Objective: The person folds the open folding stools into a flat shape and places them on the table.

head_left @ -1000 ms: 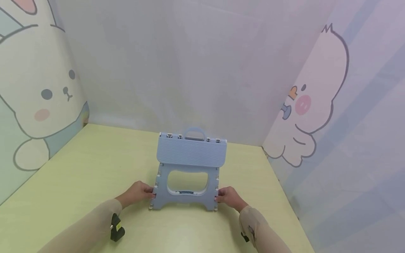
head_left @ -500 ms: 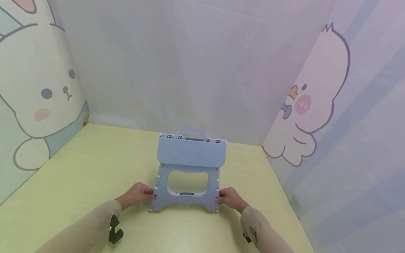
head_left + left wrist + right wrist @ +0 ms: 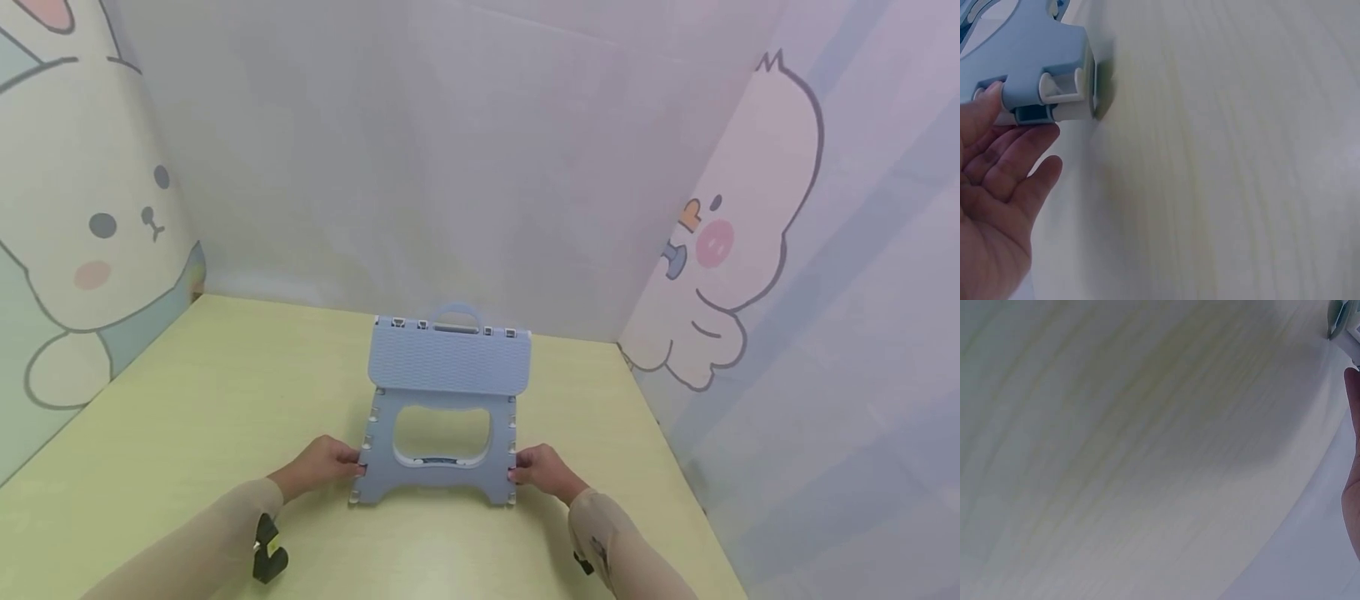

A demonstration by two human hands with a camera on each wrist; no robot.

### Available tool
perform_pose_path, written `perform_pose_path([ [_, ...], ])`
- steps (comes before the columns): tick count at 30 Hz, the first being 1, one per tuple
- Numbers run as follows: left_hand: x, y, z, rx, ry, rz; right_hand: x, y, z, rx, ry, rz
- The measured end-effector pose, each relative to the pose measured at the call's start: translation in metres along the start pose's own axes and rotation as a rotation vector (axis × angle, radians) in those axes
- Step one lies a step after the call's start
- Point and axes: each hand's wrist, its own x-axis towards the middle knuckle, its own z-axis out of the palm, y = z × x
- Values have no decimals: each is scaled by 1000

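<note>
A blue plastic folding step stool point(image 3: 450, 360) stands upright in the middle of the table, its textured top panel folded down over the side facing me and a loop handle point(image 3: 457, 312) sticking up behind. My left hand point(image 3: 322, 462) holds its left side low down; in the left wrist view the thumb of the left hand point(image 3: 1004, 175) lies on the blue leg panel and the fingers are beneath the white hinge edge. On the other side my right hand point(image 3: 546, 471) pinches the right edge at about the same height. Only a sliver of that hand point(image 3: 1352, 481) enters the right wrist view.
The pale yellow table point(image 3: 247, 375) spreads around the stool. Behind it rises a plain light wall point(image 3: 420, 167). Side walls carry a cartoon rabbit point(image 3: 82, 200) on the left and a cartoon chick point(image 3: 757, 208) on the right. A black strap piece point(image 3: 268, 550) hangs at the left sleeve.
Both hands keep their hold at the stool's sides. The whole scene has shifted slightly left in the head view; the stool otherwise looks the same.
</note>
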Motion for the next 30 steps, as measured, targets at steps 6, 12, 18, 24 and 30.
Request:
perform_pose_path([
  [6,1,-2,1,-11,7,-7,0,1,1,15,9,1],
  [12,-2,-9,10,-43,14,-41,-3,3,2,-21,-6,-4],
  [18,-6,-11,11,-20,7,-43,0,2,1,-74,-42,-28],
  [24,0,-8,5,-22,9,-21,3,-2,-2,-111,-38,-8],
  [30,7,-8,1,-14,-3,-13,5,-2,-4,-83,-38,9],
])
